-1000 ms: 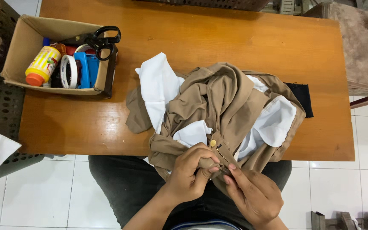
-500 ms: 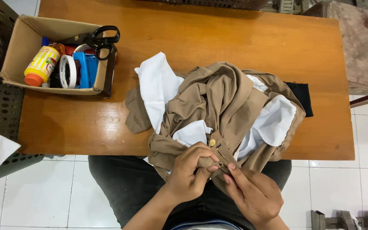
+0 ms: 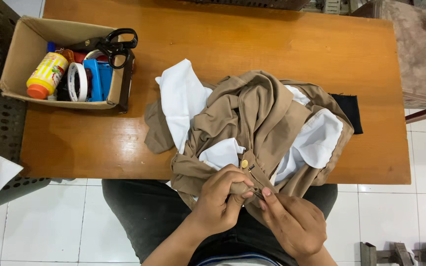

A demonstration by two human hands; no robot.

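A pair of tan trousers point(image 3: 262, 118) with white pocket linings lies bunched on the wooden table point(image 3: 223, 44), its waistband hanging over the near edge. My left hand point(image 3: 220, 199) grips the waistband fabric just below a yellow button point(image 3: 244, 163). My right hand point(image 3: 292, 224) pinches the lower end of the zip point(image 3: 256, 180) between fingertips. Both hands meet at the fly, above my lap.
A cardboard box point(image 3: 23, 54) at the table's left end holds black scissors point(image 3: 112, 44), a yellow bottle point(image 3: 48, 74), tape rolls and blue items. A dark cloth point(image 3: 348, 108) peeks out right of the trousers. White tiled floor lies below.
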